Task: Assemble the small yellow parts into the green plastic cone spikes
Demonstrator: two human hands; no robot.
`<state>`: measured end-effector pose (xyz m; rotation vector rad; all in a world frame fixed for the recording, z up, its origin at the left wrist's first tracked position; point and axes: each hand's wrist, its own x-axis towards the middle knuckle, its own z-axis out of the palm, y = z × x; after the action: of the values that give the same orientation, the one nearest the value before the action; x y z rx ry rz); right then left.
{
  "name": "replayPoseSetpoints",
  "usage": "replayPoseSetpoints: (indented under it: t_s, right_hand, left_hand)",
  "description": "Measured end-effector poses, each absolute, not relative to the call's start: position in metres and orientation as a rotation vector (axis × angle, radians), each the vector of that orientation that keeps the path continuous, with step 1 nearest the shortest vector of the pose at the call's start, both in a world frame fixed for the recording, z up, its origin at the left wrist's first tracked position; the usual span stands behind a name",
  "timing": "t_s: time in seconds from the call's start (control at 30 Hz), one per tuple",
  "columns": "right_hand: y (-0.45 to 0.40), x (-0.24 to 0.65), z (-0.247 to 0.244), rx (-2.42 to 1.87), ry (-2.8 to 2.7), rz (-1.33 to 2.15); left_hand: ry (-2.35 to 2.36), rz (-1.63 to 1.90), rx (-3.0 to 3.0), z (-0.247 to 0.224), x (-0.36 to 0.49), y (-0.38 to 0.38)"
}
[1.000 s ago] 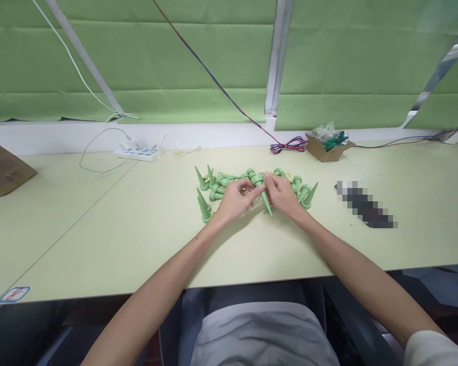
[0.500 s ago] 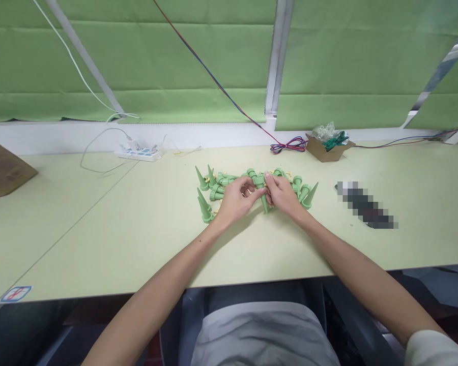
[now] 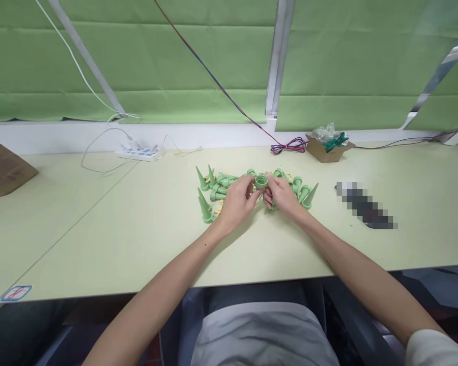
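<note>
Both hands meet over a cluster of green plastic parts. Between my left hand (image 3: 241, 197) and my right hand (image 3: 283, 194) is a green plant watering spike (image 3: 261, 182), its round hollow end turned up towards me. Fingers of both hands close on its rim from either side; its pointed part is mostly hidden. More green spikes (image 3: 205, 207) lie or stand on their wide ends to the left, and others (image 3: 309, 197) are beside my right hand. Small yellow pieces (image 3: 218, 209) show among them, partly covered by my left hand.
A small cardboard box (image 3: 325, 152) with clear and green plastic stands behind on the right, beside a coiled red and blue cable (image 3: 289, 146). A power strip (image 3: 139, 152) and a brown paper bag (image 3: 5, 170) are on the left. A blurred dark item (image 3: 366, 206) lies right.
The spike in my hands has tipped: its point hung down towards me before, and now its open round end faces up at me. Both hands stay nearly in place.
</note>
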<state>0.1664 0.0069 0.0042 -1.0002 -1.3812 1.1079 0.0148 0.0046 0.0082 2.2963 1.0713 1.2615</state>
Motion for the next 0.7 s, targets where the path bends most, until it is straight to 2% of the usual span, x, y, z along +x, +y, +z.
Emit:
replayPoseSetpoints:
  t_s: [0.2, 0.4, 0.7]
  right_hand:
    - [0.003, 0.165, 0.006, -1.028, -1.351, 0.916]
    - [0.001, 0.167, 0.003, -1.062, -1.507, 0.66]
    - [-0.003, 0.167, 0.006, -0.991, -1.623, 0.663]
  left_hand:
    - [1.052, 1.154, 1.98, 0.006, 0.022, 0.001]
    - [0.858, 0.889, 1.364, 0.015, 0.023, 0.003]
    - [0.727, 0.701, 1.0, 0.027, 0.018, 0.002]
